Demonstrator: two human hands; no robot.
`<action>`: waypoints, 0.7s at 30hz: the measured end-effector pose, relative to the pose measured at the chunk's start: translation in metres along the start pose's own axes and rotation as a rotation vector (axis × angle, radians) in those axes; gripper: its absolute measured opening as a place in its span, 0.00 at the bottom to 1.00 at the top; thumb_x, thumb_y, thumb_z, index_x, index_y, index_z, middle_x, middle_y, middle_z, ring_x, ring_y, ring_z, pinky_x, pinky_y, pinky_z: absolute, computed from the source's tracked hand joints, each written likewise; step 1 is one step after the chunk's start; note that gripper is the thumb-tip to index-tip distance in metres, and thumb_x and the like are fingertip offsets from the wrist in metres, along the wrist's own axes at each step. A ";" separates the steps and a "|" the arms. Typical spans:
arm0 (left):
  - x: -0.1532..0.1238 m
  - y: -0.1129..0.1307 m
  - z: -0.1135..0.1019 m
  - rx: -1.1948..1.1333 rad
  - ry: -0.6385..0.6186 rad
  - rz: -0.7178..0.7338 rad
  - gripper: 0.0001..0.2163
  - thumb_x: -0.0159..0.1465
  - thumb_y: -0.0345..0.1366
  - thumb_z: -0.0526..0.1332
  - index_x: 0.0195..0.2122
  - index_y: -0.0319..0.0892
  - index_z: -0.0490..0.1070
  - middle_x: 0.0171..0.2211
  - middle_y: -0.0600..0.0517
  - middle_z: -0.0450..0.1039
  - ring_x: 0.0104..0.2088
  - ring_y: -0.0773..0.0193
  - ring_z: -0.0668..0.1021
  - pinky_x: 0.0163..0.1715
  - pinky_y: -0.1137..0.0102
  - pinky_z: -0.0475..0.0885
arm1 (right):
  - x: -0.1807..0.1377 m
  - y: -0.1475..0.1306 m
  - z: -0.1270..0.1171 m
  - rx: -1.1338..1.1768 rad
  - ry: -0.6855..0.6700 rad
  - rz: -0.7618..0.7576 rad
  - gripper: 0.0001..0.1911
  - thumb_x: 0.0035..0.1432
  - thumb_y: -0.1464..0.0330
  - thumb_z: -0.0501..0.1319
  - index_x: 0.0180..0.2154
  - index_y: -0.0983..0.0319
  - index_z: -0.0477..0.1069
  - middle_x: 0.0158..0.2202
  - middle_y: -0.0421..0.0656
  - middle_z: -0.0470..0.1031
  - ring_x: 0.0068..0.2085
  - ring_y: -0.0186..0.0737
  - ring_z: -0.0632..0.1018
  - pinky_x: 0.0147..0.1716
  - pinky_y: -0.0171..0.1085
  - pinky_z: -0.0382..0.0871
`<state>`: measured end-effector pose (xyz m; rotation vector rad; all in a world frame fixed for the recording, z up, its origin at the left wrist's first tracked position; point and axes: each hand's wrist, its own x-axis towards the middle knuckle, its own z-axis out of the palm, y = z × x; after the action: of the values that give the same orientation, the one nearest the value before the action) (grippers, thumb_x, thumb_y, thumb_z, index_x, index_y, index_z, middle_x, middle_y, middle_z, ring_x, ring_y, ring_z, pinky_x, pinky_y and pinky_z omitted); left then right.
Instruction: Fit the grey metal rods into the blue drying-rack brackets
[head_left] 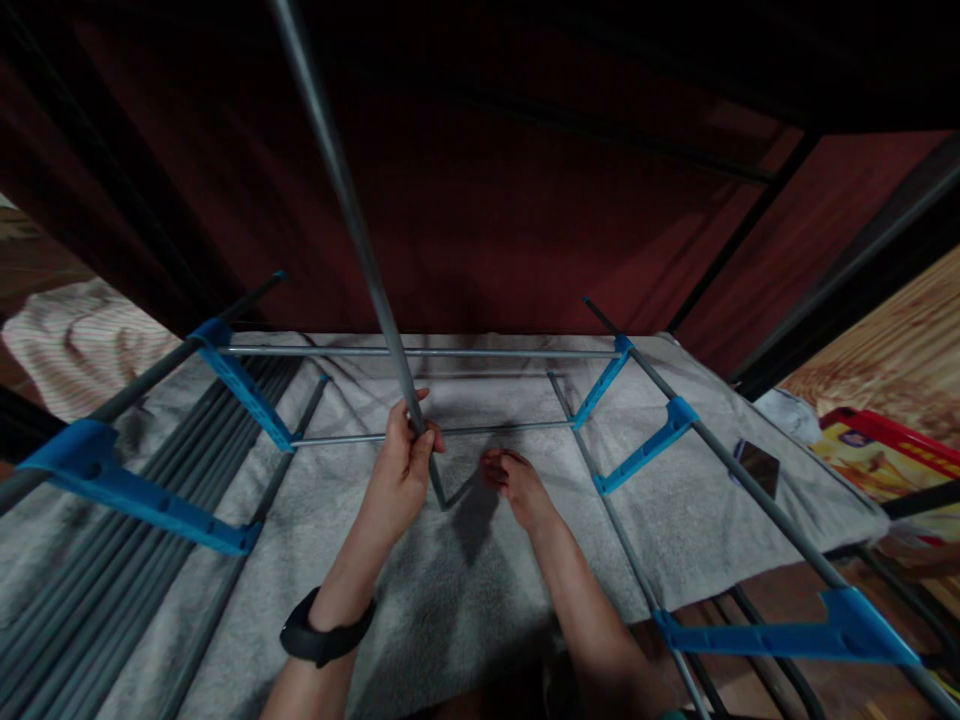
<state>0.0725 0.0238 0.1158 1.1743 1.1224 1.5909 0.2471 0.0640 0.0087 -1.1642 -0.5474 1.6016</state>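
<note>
A long grey metal tube (360,240) stands tilted in front of me, its top running out of the upper edge of the view. My left hand (411,450), with a black band at the wrist, is wrapped round the tube near its lower end. To the right of it, my right hand (511,475) is apart from the tube, its fingers loosely curled; whether anything is in them is hidden. On both sides are parts of a frame: grey tubes joined by blue plastic brackets (649,445), with another blue bracket (142,490) on the left. Two thin crossbars (517,352) link the sides.
Under the frame lies a grey towel-like cloth (480,580). Several loose grey tubes (150,510) lie side by side at the left. At the right are a phone (756,468) and a red and yellow package (885,455). A dark red panel (525,240) rises behind.
</note>
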 end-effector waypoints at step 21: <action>0.023 -0.034 -0.051 0.356 -0.095 0.085 0.07 0.53 0.32 0.68 0.34 0.47 0.81 0.32 0.49 0.73 0.38 0.55 0.74 0.45 0.67 0.68 | 0.020 -0.029 -0.027 0.027 0.083 -0.095 0.07 0.49 0.74 0.65 0.33 0.61 0.75 0.31 0.44 0.83 0.30 0.35 0.80 0.31 0.33 0.74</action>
<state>0.0226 0.0452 0.0797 1.5306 1.3447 1.4161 0.2846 0.0876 0.0126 -1.1626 -0.5181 1.4691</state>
